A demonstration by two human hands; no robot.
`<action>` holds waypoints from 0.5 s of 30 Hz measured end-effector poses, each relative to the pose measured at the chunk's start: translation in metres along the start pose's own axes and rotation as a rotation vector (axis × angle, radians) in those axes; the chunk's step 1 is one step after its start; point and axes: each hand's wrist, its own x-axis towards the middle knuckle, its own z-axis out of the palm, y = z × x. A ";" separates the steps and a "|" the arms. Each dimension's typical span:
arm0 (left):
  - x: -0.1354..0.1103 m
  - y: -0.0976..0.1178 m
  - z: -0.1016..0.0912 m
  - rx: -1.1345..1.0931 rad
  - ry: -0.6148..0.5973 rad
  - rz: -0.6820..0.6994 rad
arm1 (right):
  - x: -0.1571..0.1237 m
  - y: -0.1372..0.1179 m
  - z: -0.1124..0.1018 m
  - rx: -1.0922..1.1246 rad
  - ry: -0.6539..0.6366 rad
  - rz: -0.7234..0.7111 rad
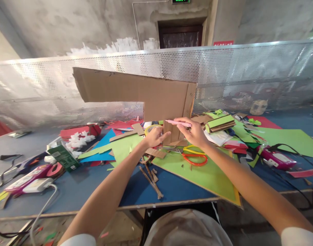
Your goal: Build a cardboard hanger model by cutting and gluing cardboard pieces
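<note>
A large brown cardboard piece (135,90) stands upright over the table, with a long arm reaching left and a stem going down. My left hand (155,136) is closed on the lower edge of that stem. My right hand (193,131) pinches a pink pen-like tool (177,123) against the cardboard's lower right part. Under my hands lie a roll of yellow tape (152,127) and orange and yellow scissors (194,156) on a green sheet (210,174).
The blue table (76,191) holds coloured paper, cardboard strips (151,177), a green box (64,158), a white plug and cable (39,186), and a pink glue gun (275,159) at the right. A perforated metal screen (248,75) runs behind.
</note>
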 end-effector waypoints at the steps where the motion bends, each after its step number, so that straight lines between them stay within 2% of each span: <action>1: 0.000 0.000 0.000 0.048 -0.028 0.022 | 0.000 0.000 0.000 0.007 -0.001 -0.003; 4: 0.000 0.002 -0.001 0.181 -0.084 0.074 | 0.000 0.000 0.000 0.032 -0.009 -0.003; 8: 0.000 0.004 -0.002 0.234 -0.097 0.085 | 0.000 -0.001 0.001 0.043 -0.014 -0.001; 12: 0.000 0.002 0.000 0.148 -0.071 0.080 | 0.001 -0.002 0.001 0.028 -0.011 0.008; 15: 0.000 -0.001 0.001 -0.024 0.016 -0.001 | 0.002 -0.001 0.001 0.016 -0.002 0.032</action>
